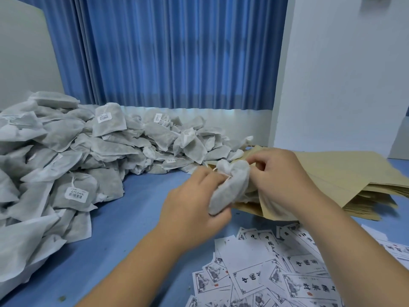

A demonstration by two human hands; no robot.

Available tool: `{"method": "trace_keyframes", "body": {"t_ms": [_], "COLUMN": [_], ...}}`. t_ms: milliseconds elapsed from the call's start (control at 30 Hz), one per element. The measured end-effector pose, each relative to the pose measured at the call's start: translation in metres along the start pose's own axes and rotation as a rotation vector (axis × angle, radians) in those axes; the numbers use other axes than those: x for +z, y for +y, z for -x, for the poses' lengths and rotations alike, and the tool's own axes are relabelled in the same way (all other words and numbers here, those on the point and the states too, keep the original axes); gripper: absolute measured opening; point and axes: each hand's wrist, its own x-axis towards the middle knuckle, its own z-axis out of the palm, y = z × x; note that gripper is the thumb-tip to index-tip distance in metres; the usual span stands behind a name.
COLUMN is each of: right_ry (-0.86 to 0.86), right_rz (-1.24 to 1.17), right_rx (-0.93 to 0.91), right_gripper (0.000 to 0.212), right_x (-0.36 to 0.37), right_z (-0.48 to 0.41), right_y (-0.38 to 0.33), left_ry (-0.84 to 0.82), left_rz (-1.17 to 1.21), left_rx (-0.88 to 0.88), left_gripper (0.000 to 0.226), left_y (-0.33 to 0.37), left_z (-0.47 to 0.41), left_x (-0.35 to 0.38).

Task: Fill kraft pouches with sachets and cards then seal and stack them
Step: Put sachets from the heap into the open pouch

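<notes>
Left hand (194, 202) grips the sachet (230, 187) low; right hand (281, 178) pinches its top corner.

Centre frame: left hand (194, 209) grips the lower end of a sachet (230, 187), right hand (285, 180) pinches its top end, fingers (254, 163) curled. Pouch (267, 207) just under the right hand, at the near edge of the pouch stack (345, 173). Sachet pile (66, 151) on the left, cards (276, 273) lower right, blue worktop (132, 218).
</notes>
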Motion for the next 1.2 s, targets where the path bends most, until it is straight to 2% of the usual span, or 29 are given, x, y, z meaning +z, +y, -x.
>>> {"method": "trace_keyframes", "body": {"t_ms": [167, 333, 433, 500, 567, 633, 700, 833, 1000, 1100, 1200], "right_ry": [0.036, 0.006, 0.011, 0.02, 0.012, -0.006, -0.034, -0.092, -0.122, -0.131, -0.181], "right_rz": [-0.026, 0.018, -0.002, -0.037, -0.063, -0.077, -0.079, -0.097, -0.05, -0.052, -0.074], "right_rx": [0.058, 0.034, 0.034, 0.039, 0.027, 0.005, -0.02, -0.068, -0.123, -0.136, -0.159], "right_gripper": [0.02, 0.016, 0.017, 0.018, 0.019, 0.022, 0.024, 0.024, 0.03, 0.03, 0.029], "right_x": [-0.007, 0.001, 0.004, 0.003, 0.001, -0.001, -0.002, -0.005, -0.011, -0.013, -0.01], "right_z": [0.001, 0.005, 0.006, 0.005, 0.004, 0.004, 0.005, 0.005, 0.003, 0.004, 0.006], "right_y": [-0.005, -0.013, -0.013, -0.013, -0.013, -0.014, -0.016, -0.023, -0.031, -0.035, -0.04], "left_ry": [-0.191, -0.326, -0.405, -0.447, -0.451, -0.426, -0.371, -0.273, -0.157, -0.158, -0.237], "left_rz": [-0.153, -0.242, -0.121, 0.026, 0.203, 0.324, 0.358, 0.347, 0.561, 0.454, 0.083], "left_rx": [0.08, 0.149, 0.119, 0.038, -0.074, -0.148, -0.183, -0.197, -0.336, -0.265, -0.179], "left_gripper": [0.043, 0.046, 0.051, 0.06, 0.067, 0.064, 0.053, 0.049, 0.031, 0.02, 0.015], "left_y": [-0.008, -0.007, -0.009, -0.008, -0.006, -0.006, -0.006, -0.005, -0.004, -0.001, 0.006], "left_z": [-0.005, -0.01, -0.008, -0.007, -0.006, -0.006, -0.007, -0.01, -0.01, -0.012, -0.014], "left_x": [0.004, 0.006, 0.003, -0.001, -0.003, -0.003, -0.002, -0.001, -0.006, -0.008, -0.006]}}
